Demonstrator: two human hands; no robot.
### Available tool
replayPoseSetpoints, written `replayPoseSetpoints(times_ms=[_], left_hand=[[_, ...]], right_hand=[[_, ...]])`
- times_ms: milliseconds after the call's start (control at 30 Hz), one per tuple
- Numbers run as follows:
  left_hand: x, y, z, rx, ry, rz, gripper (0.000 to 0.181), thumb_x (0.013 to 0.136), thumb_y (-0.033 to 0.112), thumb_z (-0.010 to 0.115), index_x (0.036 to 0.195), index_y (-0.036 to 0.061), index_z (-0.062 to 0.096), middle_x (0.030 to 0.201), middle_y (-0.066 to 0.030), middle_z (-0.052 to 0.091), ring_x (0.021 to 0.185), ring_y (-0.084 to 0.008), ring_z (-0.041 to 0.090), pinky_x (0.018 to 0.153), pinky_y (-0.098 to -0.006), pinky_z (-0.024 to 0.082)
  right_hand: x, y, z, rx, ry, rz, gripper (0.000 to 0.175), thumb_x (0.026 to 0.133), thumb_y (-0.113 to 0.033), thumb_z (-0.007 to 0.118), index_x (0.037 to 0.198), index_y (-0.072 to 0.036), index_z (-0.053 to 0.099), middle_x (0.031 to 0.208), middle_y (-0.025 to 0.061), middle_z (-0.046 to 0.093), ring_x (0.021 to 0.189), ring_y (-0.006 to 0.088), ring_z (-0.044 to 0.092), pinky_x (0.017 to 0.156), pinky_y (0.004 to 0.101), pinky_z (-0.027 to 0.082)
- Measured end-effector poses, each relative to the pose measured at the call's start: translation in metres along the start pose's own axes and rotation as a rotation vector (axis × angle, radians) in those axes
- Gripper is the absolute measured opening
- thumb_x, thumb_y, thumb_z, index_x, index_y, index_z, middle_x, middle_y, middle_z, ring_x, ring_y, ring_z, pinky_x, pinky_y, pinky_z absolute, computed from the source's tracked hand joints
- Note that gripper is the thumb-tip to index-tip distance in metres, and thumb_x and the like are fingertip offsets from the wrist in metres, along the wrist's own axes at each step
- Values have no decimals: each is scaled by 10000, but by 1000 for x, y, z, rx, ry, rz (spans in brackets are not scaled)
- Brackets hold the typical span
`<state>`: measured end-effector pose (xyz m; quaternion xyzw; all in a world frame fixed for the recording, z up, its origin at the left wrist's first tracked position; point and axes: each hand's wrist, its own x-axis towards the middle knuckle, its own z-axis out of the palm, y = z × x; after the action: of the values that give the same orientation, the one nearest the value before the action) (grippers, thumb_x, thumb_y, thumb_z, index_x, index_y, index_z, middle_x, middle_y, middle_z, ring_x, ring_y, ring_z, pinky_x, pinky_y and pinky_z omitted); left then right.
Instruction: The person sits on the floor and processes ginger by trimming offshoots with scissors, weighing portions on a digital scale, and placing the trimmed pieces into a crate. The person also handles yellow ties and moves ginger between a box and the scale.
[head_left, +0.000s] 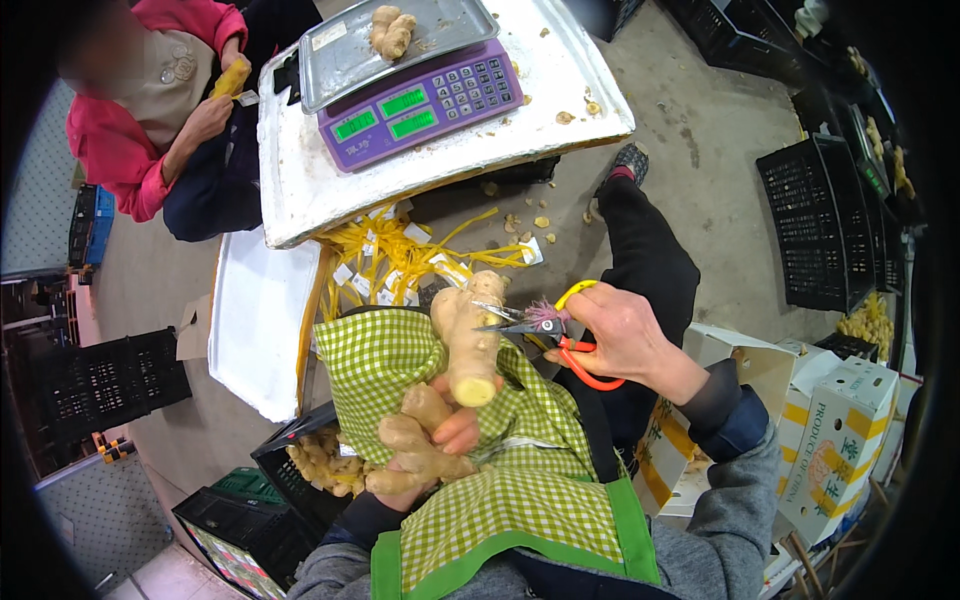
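Note:
My left hand (457, 433) holds a branched ginger root (420, 442) low over my green checked apron (375, 337). Just above, a thick ginger piece (472, 345) with a pale cut end faces me; whether it joins the lower root is hidden by my fingers. In my right hand (619, 330) is a pair of scissors (551, 328) with one yellow and one orange-red handle and purple string wound near the pivot. Their blades are parted, and the tips lie against or just over the upper ginger piece.
Ahead, a purple digital scale (420, 105) with ginger (391, 34) on its pan stands on a white foam board (577, 75). Yellow tagged straps (397, 240) lie below. Black crates (810, 225) and cartons (840, 442) stand right. Another person (127, 135) sits left, holding a yellow item.

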<state>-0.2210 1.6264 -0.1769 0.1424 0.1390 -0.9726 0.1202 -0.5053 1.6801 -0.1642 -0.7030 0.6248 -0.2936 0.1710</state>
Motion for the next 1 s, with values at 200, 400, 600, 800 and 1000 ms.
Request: replayPoseSetpoints(times_ms=[200, 400, 600, 800, 1000], left_hand=[[-1, -4, 4, 199, 167, 114, 634, 967, 390, 374, 1373, -91, 295, 536, -33, 401, 472, -183, 404, 460, -271, 343], [-2, -2, -3, 75, 91, 69, 626, 964, 365, 401, 1376, -91, 287, 536, -26, 397, 457, -165, 393, 453, -263, 353], [-1, -2, -5, 73, 59, 78, 626, 955, 340, 432, 1382, -89, 271, 546, -30, 420, 446, -155, 392, 443, -262, 351], [-3, -2, -7, 48, 162, 146, 629, 955, 353, 426, 1374, -94, 284, 541, -23, 417, 442, -145, 392, 438, -255, 334], [-4, -1, -9, 50, 103, 71, 643, 950, 380, 427, 1359, -100, 302, 537, -14, 412, 439, -143, 387, 427, -257, 325]], right_hand=[[-10, 8, 16, -152, 47, -52, 383, 703, -326, 782, 708, -46, 520, 557, 83, 487, 487, 269, 518, 444, 348, 416], [-21, -8, 12, 141, 14, 185, 371, 660, -292, 819, 785, -40, 577, 690, 103, 584, 602, 262, 583, 514, 341, 462], [-26, -19, 7, 125, 21, 180, 426, 618, -296, 829, 854, -34, 590, 771, 94, 595, 678, 272, 592, 578, 332, 489], [-29, -20, 11, 155, 25, 252, 434, 616, -305, 829, 854, -31, 590, 767, 88, 593, 696, 264, 597, 583, 333, 486], [-24, -19, 12, 0, 145, 129, 412, 620, -345, 823, 803, -53, 597, 739, 77, 585, 676, 249, 595, 568, 329, 483]])
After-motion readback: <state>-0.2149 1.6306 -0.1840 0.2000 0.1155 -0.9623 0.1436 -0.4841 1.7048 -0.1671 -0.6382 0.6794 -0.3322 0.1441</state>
